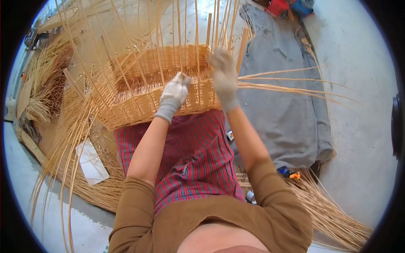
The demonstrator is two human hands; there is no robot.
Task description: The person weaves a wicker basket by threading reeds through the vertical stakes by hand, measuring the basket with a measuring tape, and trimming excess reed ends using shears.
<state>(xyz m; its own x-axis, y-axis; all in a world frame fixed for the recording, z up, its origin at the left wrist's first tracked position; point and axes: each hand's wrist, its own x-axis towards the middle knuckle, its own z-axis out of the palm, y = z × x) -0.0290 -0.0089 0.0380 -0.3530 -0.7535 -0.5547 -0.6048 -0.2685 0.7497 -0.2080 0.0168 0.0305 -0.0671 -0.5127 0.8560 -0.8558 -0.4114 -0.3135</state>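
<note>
A half-woven wicker basket (147, 105) rests at my lap, long and light brown, with upright stakes rising from its walls. My left hand (174, 93), in a pale work glove, is closed at the near wall's top edge, its fingers pinched around the weave there. Over the basket's right end is my right hand (224, 74), gloved too and smeared by motion, so its fingers and anything in them cannot be made out. Loose cane strands (287, 86) stick out to the right beyond it. More strands (71, 160) trail from the left end.
Grey cloth (278, 105) covers a long shape on the right. Bundles of cane lie at left (46, 84) and lower right (329, 211). A white board (91, 162) lies on cane at left. A blue and orange tool (289, 173) sits near my right elbow.
</note>
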